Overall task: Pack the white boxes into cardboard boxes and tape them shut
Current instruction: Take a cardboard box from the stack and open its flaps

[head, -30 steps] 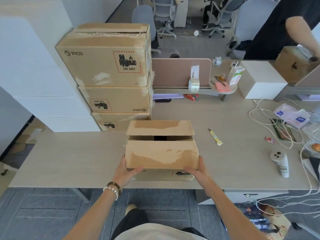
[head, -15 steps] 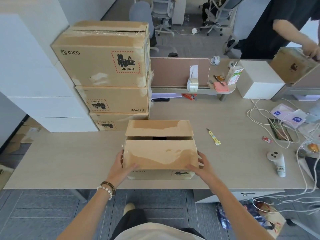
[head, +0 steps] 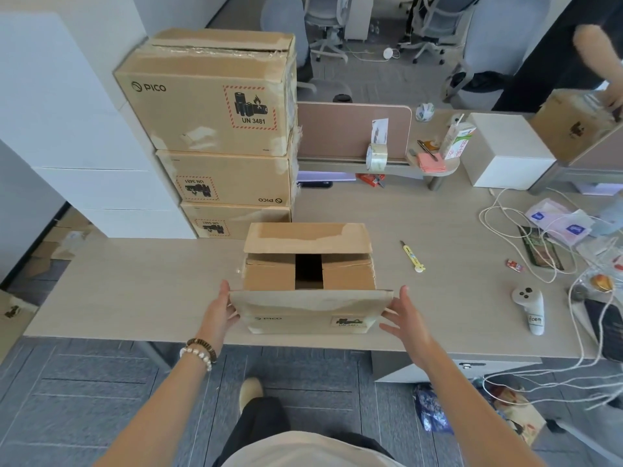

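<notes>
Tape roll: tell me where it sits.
The tape roll stands on edge on the raised shelf against the pink divider, left of the pink notepad.

- I count four cardboard boxes on my desk (head: pixel 135 291): a stack of three sealed boxes (head: pixel 215 96) and one open box (head: pixel 308 281).
- One white box (head: pixel 509 156).
- One tape roll (head: pixel 376 157).
- One yellow cutter (head: pixel 413 257).
- One white controller (head: pixel 531 305).
</notes>
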Motion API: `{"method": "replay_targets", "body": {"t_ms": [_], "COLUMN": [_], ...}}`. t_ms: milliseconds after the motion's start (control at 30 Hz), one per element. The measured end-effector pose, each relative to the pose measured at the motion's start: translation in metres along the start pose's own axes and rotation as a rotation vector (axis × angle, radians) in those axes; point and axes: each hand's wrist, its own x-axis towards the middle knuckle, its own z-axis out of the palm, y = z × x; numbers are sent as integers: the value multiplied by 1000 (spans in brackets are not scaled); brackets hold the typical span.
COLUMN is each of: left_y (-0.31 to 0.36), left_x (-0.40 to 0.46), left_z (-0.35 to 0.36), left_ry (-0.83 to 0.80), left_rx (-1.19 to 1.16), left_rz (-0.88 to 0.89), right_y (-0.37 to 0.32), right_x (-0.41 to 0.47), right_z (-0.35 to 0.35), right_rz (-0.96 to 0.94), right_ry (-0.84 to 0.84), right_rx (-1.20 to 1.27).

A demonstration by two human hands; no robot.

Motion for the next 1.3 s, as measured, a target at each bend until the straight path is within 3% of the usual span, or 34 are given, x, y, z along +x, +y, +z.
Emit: {"method": "replay_targets", "body": {"t_ms": [167, 300, 433, 533, 667, 933, 1167, 1300], "left_y": [-6, -5, -9, -17, -28, -50, -79, -82], "left_x": [-1, -2, 2, 6, 7, -3, -35, -44], "left_z": [-19, -27, -27, -19, 0, 18, 24, 23], "left_ry": [-213, -342, -452, -395, -276, -3, 39, -69], "left_rx": [191, 410, 723, 886, 992, 1140, 1204, 1131], "left_rz": [56, 103, 33, 91, 155, 225, 247, 205], "right_y": [-2, -3, 2, 4, 5, 24, 48, 56], "right_x": [-2, -4, 3, 9, 13, 11, -19, -28], "right_z": [-2, -3, -6, -3, 9, 12, -11, -22], "right_rz": [7, -26, 40, 25, -64, -130, -150, -162], "right_ry": [-25, -164, -300, -331, -186, -14, 21, -40], "right_rx": [-127, -245, -417, -608, -840, -889, -907, -856]}}
